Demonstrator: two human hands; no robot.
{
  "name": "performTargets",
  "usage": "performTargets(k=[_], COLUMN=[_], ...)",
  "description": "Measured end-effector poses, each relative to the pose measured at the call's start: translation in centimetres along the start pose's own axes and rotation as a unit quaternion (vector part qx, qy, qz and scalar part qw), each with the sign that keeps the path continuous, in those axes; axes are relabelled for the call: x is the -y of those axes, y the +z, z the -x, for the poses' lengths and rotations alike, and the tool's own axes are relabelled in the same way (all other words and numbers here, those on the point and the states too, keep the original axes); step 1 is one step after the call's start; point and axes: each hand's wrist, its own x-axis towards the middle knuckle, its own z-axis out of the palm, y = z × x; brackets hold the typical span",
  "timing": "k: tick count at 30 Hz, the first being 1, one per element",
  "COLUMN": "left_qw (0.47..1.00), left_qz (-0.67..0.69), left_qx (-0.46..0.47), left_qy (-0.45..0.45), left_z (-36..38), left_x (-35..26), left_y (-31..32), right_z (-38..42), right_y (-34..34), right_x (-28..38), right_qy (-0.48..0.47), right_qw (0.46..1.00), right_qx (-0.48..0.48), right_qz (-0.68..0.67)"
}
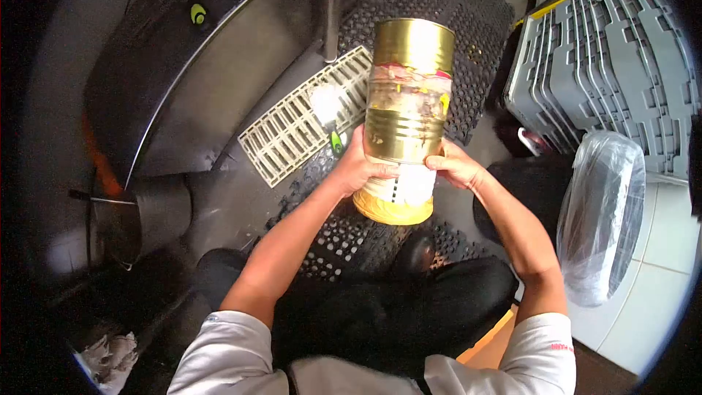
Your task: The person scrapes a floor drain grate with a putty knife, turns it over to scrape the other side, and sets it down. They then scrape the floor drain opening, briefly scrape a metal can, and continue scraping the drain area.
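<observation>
Gray stacked crates [614, 66] at right, black perforated mat [475, 14], pale slatted grate [281, 132], tall gold tin column [407, 128] held above the floor, elbows bent, left hand [360, 168] and right hand [457, 166] clasping its lower sides, thumbs across the front, other fingers mostly hidden, spread unclear.

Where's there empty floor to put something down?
The white tiles beside the clear plastic bag look bare, and so does the grey floor just left of the drain grate. Crowded: grey crates stand close behind the bag, and the held gold tin fills the middle.
</observation>
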Motion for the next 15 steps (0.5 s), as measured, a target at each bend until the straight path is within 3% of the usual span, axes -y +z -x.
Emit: performTargets(k=[3, 6, 8, 9, 11, 12, 14, 15], left_qw=[0.998, 0.994, 0.995, 0.989, 0.953, 0.921, 0.885, 0.865], left_qz=[0.015, -0.042, -0.011, 0.011, 0.001, -0.011, -0.092, -0.132], left_qx=[-0.039, -0.044, -0.009, 0.068, 0.136, 0.169, 0.225, 0.252], left_qy=[-0.043, -0.092, -0.100, -0.134, -0.271, -0.351, -0.396, -0.413], left_z=[4.1, 9.9, 14.7, 16.3, 19.7, 20.9, 22.8, 23.4], left_x=[0.6, 3.4, 6.9, 7.3, 8.9, 9.8, 12.2, 12.7], left_y=[-1.1, -2.1, -2.5, -2.8, -3.8, -4.4, -4.8, -4.7], right_z=[-0.1, 1.1, 2.3, 2.8, 4.7, 5.6, 7.1, 7.9], right_y=[3.7, 5.6, 8.7, 9.4, 12.5, 12.9, 14.5, 15.3], right_x=[-0.4, -3.6, -6.0, -8.8, -11.5, -14.5, -17.8, -19.7], right_qy=[0.008, 0.133, 0.193, 0.225, 0.313, 0.330, 0.375, 0.320], right_qw=[1.000, 0.989, 0.975, 0.968, 0.945, 0.940, 0.924, 0.942], right_qx=[0.011, 0.022, 0.096, 0.101, 0.086, 0.091, 0.072, 0.097], right_qz=[0.006, 0.056, 0.045, 0.048, 0.039, -0.005, 0.011, -0.004])
